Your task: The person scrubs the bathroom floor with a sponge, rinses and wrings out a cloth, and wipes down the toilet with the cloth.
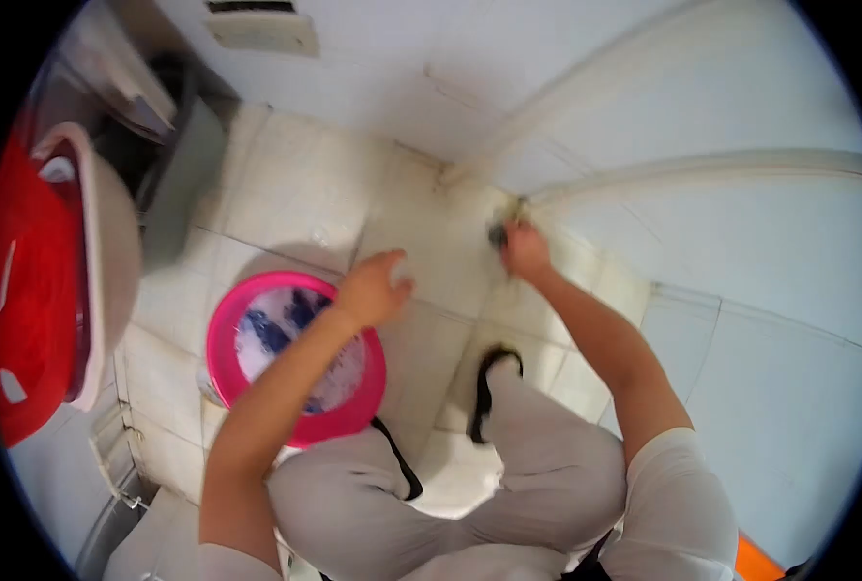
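Observation:
My left hand (375, 289) hovers beyond the rim of a bright pink basin (226, 324), its fingers apart and nothing in them. Whitish, sudsy water fills the basin, and dark blue cloth (266, 331) lies partly sunk in it. My left forearm crosses over the basin and hides part of the contents. Farther right, my right hand (525, 250) is closed low by the wall corner. A small dark grey object (498, 234) shows at its fingertips, too blurred to name.
Red and pale pink basins (111, 252) are stacked at the left, beside a grey bin-like container (187, 179). Pale tiles (295, 174) cover the floor. A white wall with a pipe (711, 169) runs along the right. My feet in dark slippers (484, 392) stand near the pink basin.

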Action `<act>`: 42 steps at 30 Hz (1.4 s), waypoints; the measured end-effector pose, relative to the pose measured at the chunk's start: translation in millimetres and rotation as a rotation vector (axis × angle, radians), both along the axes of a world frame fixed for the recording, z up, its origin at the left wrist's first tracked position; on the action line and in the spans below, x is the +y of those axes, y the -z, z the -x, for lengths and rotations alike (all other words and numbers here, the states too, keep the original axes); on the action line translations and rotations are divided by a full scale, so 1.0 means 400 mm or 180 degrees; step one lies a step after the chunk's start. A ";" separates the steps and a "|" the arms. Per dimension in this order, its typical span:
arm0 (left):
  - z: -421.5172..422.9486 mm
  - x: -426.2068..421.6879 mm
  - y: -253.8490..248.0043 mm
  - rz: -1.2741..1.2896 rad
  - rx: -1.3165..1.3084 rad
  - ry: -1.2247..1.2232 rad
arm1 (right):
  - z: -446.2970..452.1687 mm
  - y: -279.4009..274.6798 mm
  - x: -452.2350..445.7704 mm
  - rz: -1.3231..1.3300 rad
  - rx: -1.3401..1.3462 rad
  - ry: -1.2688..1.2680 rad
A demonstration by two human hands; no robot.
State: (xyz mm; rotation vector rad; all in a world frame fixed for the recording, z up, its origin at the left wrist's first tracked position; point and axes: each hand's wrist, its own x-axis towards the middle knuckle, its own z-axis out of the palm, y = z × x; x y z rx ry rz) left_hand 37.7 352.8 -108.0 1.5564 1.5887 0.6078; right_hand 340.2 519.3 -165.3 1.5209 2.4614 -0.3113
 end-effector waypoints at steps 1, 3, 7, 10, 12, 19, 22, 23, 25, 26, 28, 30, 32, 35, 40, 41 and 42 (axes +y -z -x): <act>0.030 0.004 0.003 0.0033 0.0030 0.0018 | 0.015 -0.087 0.023 -0.0265 0.0441 -0.0043; 0.098 0.010 0.046 0.0033 0.0323 0.0194 | -0.012 -0.095 0.066 -0.0636 0.0919 0.0195; 0.067 0.023 0.054 0.0232 0.0298 0.0536 | -0.299 0.141 0.047 -0.0831 0.1410 0.1274; 0.040 0.061 0.093 0.0448 -0.0110 -0.0035 | -0.143 0.211 0.111 -0.0757 0.1840 0.1794; 0.035 0.061 0.085 0.0599 -0.0146 -0.0149 | -0.142 0.178 0.104 -0.0782 0.1290 0.1044; 0.058 0.038 0.087 0.0696 -0.0324 -0.0661 | -0.193 0.176 0.083 -0.0634 0.1480 0.0197; 0.040 0.049 0.091 0.0864 -0.0302 -0.0836 | -0.170 0.198 0.132 -0.0032 0.1044 0.0285; 0.035 0.043 0.092 0.0866 -0.0311 -0.0871 | -0.167 0.182 0.113 -0.0180 0.1339 0.0209; 0.030 0.044 0.101 0.0860 -0.0376 -0.0863 | -0.170 0.120 0.053 -0.0509 0.1873 0.0124; 0.024 0.041 0.103 0.0848 -0.0418 -0.0876 | -0.173 0.124 0.048 -0.0684 0.1635 -0.0039; 0.020 0.041 0.109 0.0811 -0.0500 -0.0907 | -0.177 0.147 0.061 -0.1035 0.1158 -0.0375; 0.019 0.038 0.126 0.0965 -0.0463 -0.0976 | -0.180 0.197 0.110 -0.0799 0.1161 -0.0295; 0.013 0.029 0.133 0.1099 -0.0458 -0.0978 | -0.175 0.193 0.101 -0.0695 0.1135 -0.0211; 0.051 0.052 0.114 0.1119 -0.0375 -0.0837 | -0.270 0.177 0.009 -0.0545 0.1194 0.0292; 0.050 0.047 0.109 0.1066 -0.0307 -0.0849 | -0.138 0.179 0.075 0.0411 0.2305 0.1863; 0.054 0.052 0.109 0.1013 -0.0266 -0.0821 | -0.075 0.182 0.090 -0.0163 0.2440 0.1655; 0.061 0.062 0.107 0.0984 -0.0234 -0.0778 | -0.082 0.179 0.100 -0.0295 0.2157 0.1230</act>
